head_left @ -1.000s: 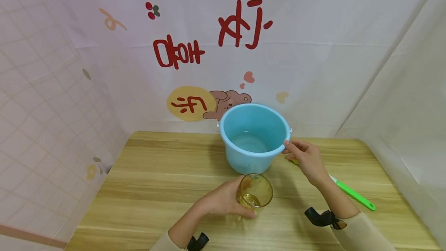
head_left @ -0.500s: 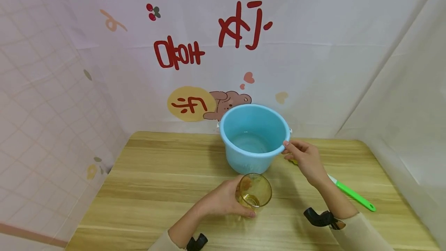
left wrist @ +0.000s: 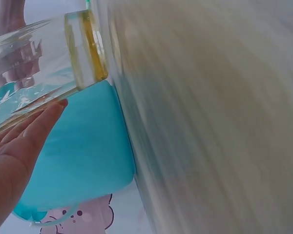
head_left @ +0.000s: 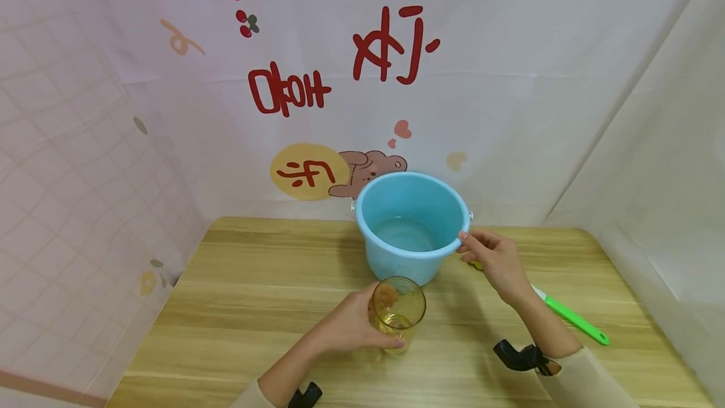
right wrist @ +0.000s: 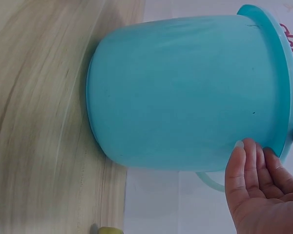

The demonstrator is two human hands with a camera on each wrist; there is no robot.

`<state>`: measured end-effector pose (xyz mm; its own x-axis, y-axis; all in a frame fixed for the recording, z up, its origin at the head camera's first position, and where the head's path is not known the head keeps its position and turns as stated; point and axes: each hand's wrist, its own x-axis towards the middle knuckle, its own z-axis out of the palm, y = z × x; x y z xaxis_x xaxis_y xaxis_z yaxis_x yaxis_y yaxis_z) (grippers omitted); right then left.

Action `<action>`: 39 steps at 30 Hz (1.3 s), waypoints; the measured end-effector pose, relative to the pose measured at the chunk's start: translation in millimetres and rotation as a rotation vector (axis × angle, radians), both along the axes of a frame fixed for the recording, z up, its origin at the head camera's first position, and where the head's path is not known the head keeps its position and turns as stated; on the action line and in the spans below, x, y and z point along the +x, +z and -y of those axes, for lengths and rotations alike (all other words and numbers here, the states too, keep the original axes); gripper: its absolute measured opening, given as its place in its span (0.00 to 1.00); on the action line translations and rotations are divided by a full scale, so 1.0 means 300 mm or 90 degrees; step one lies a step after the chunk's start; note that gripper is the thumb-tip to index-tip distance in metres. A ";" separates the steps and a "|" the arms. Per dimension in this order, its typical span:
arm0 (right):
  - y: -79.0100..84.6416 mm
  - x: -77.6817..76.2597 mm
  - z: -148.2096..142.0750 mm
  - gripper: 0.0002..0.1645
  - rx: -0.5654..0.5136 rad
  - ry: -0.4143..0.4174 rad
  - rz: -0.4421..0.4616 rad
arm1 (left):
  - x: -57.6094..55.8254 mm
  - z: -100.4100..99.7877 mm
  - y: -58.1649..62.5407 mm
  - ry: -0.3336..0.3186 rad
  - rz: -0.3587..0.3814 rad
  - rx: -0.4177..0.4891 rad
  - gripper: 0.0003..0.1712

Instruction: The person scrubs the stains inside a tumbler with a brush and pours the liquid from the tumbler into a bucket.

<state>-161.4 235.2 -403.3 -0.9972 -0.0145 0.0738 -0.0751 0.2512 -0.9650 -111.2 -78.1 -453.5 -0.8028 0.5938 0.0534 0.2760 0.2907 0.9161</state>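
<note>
While the blue bucket (head_left: pixel 396 262) is pinched at its right edge by the right hand (head_left: pixel 498 264), the amber glass (head_left: pixel 401 307) is gripped by the left hand (head_left: pixel 352 325) on the bucket's near side. Liquid (head_left: pixel 404 234) seems already held in the bucket; release of both is judged left undone.

The hands (head_left: pixel 496 264) are bare, sleeves (head_left: pixel 586 379) cream, wrist pieces (head_left: pixel 514 356) black.
</note>
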 end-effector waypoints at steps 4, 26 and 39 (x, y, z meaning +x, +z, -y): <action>-0.004 -0.002 -0.005 0.31 0.007 -0.002 -0.003 | -0.003 0.021 0.006 0.010 0.012 0.017 0.47; -0.021 -0.002 0.000 0.31 -0.005 0.002 -0.017 | 0.006 0.151 0.028 0.095 -0.003 0.025 0.47; -0.033 -0.012 -0.001 0.31 -0.016 -0.010 -0.027 | -0.015 0.203 0.051 0.206 0.016 0.067 0.51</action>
